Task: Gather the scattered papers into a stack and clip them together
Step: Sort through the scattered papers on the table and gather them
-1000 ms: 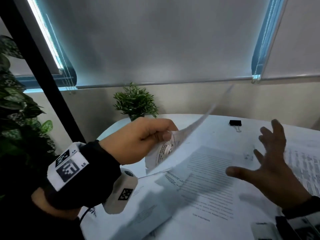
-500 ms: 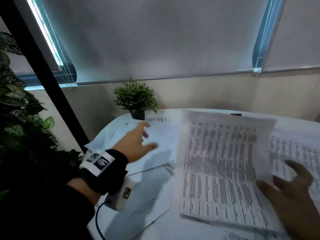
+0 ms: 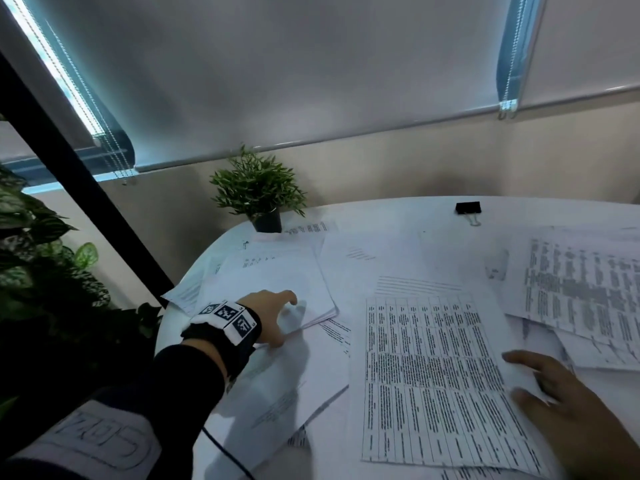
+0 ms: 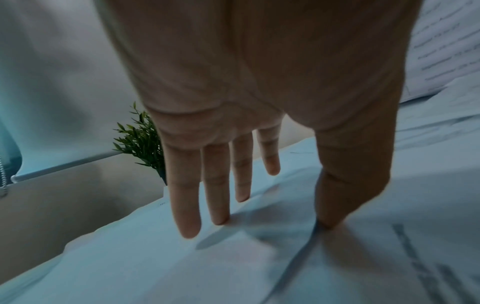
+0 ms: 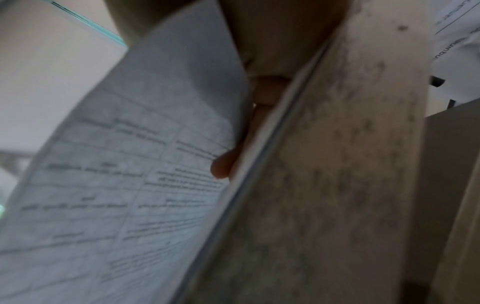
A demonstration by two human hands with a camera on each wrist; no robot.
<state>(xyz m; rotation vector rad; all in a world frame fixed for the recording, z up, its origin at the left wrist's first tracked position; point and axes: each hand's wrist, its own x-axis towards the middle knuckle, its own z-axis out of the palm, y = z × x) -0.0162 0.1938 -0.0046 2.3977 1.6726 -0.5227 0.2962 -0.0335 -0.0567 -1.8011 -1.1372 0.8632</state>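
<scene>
Two loose groups of papers matter here. A small pile of white sheets (image 3: pixel 277 282) lies at the left of the round white table (image 3: pixel 398 211), and a table-printed sheet (image 3: pixel 433 375) lies toward the near right, its long axis running away from the person and leaning a little leftward.

On the pile rests the left hand (image 3: pixel 273 317), its fingers (image 4: pixel 215 185) straight and held close together, tips down on the paper, the thumb set apart and pressing at the pile's near edge. The right hand (image 3: pixel 571 417) has the printed sheet by its right edge: in the right wrist view one fingertip (image 5: pixel 221 166) shows under the lifted paper, so the hold looks like a pinch with the thumb on top (the thumb itself is hidden there). More printed pages (image 3: pixel 581 289) overlap at the far right, and others lie under both groups.

My reading is that the coming move turns on this: the pile lies to the left of the gripped sheet and farther from the person, so the sheet must travel leftward and swing its long axis to match the pile's. The black binder clip (image 3: pixel 468 208) sits at the far edge, well apart from both hands, nearer the right one. A small potted plant (image 3: pixel 258 192) stands just beyond the pile.
</scene>
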